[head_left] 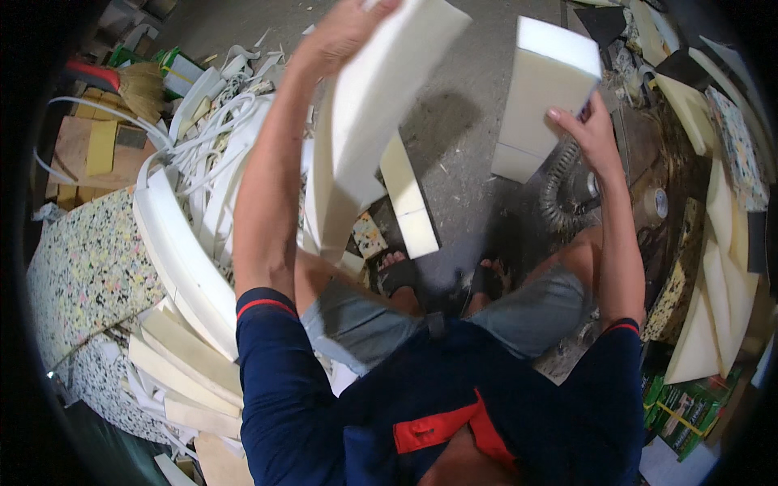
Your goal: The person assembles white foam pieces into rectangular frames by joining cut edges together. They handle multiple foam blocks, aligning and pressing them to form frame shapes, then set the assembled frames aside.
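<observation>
Your right hand (596,136) holds a foam block (535,93), thumb flat on its cream face and the other fingers hooked round its right edge. The block is tilted above the floor (463,186), its white end away from you and a thin line across the end nearer you. Your left hand (340,40) reaches far forward, touching the upper left side of a white slab (385,93); its fingertips run out of view, so I cannot tell how wide the fingers are or whether they grip. The slab slants over the floor's left edge. Just right of it is a cream strip (401,190), and a speckled piece (369,235) is near your foot (395,271). Farther left lie white offcuts (180,263), a speckled board (89,279) and a broom (142,91). Along the floor's right edge are a ribbed hose (553,190), cream sheets (717,304) and green boxes (685,413)
</observation>
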The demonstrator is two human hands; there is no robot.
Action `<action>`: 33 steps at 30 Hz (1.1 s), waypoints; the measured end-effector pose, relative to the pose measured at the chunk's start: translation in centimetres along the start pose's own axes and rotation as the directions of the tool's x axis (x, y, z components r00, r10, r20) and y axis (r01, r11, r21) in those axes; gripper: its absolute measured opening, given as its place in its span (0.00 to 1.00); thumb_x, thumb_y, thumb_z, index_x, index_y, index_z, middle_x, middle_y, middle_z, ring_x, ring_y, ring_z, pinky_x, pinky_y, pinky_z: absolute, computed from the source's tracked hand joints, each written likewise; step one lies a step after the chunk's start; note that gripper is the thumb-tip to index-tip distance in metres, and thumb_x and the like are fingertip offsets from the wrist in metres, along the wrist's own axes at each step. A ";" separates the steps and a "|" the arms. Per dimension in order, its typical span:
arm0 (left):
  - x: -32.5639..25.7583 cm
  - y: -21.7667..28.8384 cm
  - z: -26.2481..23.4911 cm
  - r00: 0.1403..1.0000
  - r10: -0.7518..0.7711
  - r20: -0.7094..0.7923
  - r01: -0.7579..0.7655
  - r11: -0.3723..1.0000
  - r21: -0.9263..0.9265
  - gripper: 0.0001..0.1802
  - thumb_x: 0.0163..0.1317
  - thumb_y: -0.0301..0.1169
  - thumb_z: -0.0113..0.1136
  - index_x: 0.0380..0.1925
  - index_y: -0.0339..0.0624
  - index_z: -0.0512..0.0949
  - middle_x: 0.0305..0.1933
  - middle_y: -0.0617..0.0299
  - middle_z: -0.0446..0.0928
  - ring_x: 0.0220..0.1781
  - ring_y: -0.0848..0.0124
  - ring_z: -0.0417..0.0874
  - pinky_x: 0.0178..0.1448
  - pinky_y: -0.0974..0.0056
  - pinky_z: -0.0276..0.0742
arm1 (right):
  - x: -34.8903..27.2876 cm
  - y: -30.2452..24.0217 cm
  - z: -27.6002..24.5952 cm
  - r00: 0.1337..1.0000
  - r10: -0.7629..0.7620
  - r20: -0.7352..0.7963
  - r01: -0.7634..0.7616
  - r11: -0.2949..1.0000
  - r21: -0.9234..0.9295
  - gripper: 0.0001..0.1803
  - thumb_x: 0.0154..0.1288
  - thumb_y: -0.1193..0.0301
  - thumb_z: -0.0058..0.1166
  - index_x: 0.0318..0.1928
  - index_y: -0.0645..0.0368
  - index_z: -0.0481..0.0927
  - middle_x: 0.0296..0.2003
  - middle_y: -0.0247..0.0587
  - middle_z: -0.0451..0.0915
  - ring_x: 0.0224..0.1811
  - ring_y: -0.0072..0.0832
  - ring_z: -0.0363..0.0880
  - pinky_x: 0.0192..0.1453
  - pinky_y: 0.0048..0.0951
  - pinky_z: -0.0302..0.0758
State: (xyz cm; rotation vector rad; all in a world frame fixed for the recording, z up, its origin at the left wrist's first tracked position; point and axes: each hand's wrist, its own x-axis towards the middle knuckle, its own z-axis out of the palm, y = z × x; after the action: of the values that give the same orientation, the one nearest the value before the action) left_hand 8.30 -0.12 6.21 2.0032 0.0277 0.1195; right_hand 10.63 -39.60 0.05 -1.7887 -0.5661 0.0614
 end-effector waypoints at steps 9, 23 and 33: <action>10.7 -11.1 18.8 0.864 -0.230 0.448 0.080 0.941 0.329 0.56 0.48 0.74 0.67 0.68 0.43 0.75 0.59 0.39 0.81 0.62 0.45 0.82 0.63 0.42 0.78 | -2.3 4.0 -5.1 0.924 0.161 -0.348 -0.067 0.962 0.266 0.36 0.59 0.68 0.72 0.62 0.70 0.70 0.52 0.46 0.80 0.53 0.30 0.79 0.60 0.33 0.74; 12.9 -9.2 12.2 0.955 -0.006 0.298 -0.048 0.984 0.172 0.48 0.56 0.71 0.62 0.62 0.41 0.79 0.55 0.42 0.83 0.59 0.50 0.84 0.61 0.44 0.80 | -0.8 10.4 -2.9 0.937 0.312 -0.157 -0.304 0.950 0.077 0.33 0.59 0.73 0.73 0.61 0.65 0.70 0.54 0.45 0.80 0.55 0.32 0.80 0.59 0.36 0.80; 7.5 -10.4 8.2 0.977 -0.097 0.191 0.096 0.995 0.011 0.34 0.69 0.59 0.57 0.62 0.43 0.78 0.51 0.49 0.85 0.52 0.58 0.85 0.57 0.50 0.81 | -2.4 9.3 1.2 0.959 0.263 -0.104 -0.273 0.957 -0.101 0.41 0.56 0.68 0.76 0.64 0.64 0.66 0.58 0.49 0.72 0.63 0.38 0.75 0.64 0.43 0.78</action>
State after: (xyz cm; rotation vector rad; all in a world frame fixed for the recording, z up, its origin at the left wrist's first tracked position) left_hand 16.90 -2.56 -6.09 2.0034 0.0020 -0.1355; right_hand 11.34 -41.21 -9.42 -1.9613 -0.2631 0.1368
